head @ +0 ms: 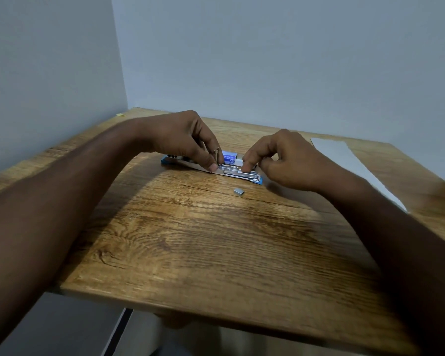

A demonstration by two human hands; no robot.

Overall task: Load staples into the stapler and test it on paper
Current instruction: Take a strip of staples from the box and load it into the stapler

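Note:
A metal stapler (238, 172) lies flat on blue-edged card packaging (176, 160) near the middle of the wooden table (203, 240). My left hand (188, 140) pinches the stapler's left end between thumb and fingers. My right hand (285, 160) presses fingertips on its right part; whether it holds staples is hidden. A small blue staple box (229, 156) sits just behind the stapler, between the hands. A short silver strip of staples (239, 191) lies loose on the table in front of it. A white sheet of paper (352, 163) lies at the right.
Grey walls close off the table on the left and at the back. A tiny yellow scrap (120, 114) sits at the far left corner. The table's near edge (190, 312) runs across the bottom of the view, with the floor below.

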